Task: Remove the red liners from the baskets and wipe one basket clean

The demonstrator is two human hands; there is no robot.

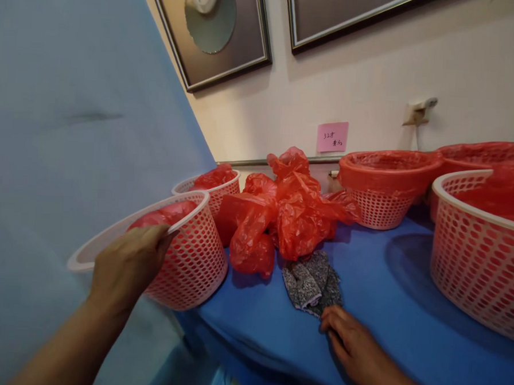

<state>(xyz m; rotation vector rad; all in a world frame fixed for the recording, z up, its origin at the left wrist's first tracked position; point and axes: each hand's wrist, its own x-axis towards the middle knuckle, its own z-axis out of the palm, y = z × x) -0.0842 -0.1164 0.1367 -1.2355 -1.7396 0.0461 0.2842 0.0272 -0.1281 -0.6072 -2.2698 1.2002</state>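
Note:
My left hand (pixel 126 266) grips the near rim of a white perforated basket (pixel 193 258) lined with red plastic; the basket stands tilted at the left end of the blue-covered table (pixel 389 291). My right hand (pixel 356 347) lies flat on the blue cloth, fingers stretched out, fingertips touching a grey speckled glove (pixel 312 281). Just behind the glove lies a heap of crumpled red plastic bags (pixel 286 211).
A second small lined basket (pixel 216 187) stands behind the first. Further right stand a red-lined basket (pixel 384 187) and a large white basket (pixel 478 250). A blue panel (pixel 71 119) rises at the left; a pink note (pixel 332 136) sticks to the wall.

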